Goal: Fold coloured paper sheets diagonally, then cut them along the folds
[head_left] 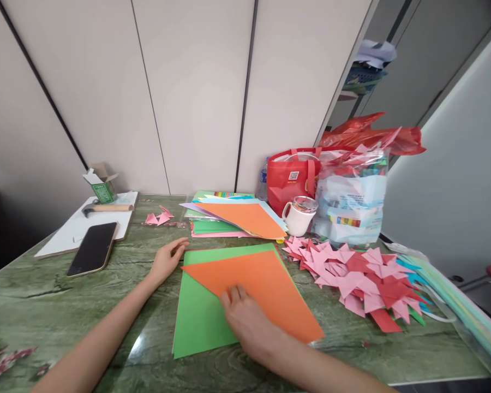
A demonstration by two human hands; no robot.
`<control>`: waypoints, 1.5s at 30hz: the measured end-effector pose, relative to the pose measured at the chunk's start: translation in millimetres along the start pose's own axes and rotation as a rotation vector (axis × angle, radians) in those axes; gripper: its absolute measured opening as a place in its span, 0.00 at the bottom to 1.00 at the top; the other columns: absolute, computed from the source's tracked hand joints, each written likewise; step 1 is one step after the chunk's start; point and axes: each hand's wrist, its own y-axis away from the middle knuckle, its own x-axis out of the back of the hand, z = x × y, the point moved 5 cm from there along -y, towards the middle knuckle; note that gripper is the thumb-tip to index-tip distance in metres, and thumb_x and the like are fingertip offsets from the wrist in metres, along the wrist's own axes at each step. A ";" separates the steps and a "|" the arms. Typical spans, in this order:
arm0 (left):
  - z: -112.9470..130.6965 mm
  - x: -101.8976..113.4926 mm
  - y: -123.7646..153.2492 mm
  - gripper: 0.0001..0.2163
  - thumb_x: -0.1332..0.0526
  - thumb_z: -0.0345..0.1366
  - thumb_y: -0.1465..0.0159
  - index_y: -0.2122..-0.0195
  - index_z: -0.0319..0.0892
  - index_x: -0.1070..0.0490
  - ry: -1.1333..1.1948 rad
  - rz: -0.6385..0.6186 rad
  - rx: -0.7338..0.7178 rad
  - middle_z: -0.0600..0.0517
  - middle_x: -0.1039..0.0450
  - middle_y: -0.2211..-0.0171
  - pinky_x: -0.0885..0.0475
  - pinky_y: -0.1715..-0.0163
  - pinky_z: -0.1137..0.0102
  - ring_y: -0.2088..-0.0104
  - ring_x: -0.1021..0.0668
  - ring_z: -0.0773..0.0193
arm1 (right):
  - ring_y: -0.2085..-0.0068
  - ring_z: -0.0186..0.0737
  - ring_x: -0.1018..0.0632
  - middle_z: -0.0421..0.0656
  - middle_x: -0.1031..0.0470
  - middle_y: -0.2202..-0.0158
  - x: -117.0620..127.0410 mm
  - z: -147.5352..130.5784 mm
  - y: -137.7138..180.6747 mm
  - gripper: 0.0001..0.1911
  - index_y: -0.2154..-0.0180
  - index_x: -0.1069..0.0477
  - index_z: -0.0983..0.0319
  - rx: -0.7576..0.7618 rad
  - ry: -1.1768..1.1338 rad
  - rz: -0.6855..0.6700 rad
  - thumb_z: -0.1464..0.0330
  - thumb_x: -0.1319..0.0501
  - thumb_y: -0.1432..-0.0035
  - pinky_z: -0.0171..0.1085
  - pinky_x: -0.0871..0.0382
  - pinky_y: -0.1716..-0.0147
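A sheet of orange paper [265, 278], folded into a triangle, lies over a stack of square paper with a green sheet [200, 322] on top. My right hand [245, 319] presses on the orange paper near its folded edge, with bent fingers close together; its thumb is hidden. Just off the stack's upper left corner rests my left hand [168, 261], its fingers loosely extended and a gap between thumb and fingers. Nothing shows in that left hand.
Behind the stack lies a pile of coloured paper [245, 215]. Folded pink and red paper pieces [352, 273] spread on the right, below a white mug [298, 217], red bag [290, 183] and plastic bag [349, 207]. A phone [93, 248] and hammer [110, 207] lie left.
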 end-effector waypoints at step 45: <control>-5.9 -2.5 -3.0 0.20 0.45 0.49 0.37 0.54 0.37 0.29 -0.031 -0.106 -0.038 0.46 0.20 0.62 0.30 0.53 0.60 0.58 0.21 0.58 | 0.59 0.50 0.23 0.60 0.24 0.59 -3.8 -48.8 12.6 0.11 0.59 0.31 0.72 0.527 0.108 0.344 0.70 0.43 0.41 0.41 0.29 0.65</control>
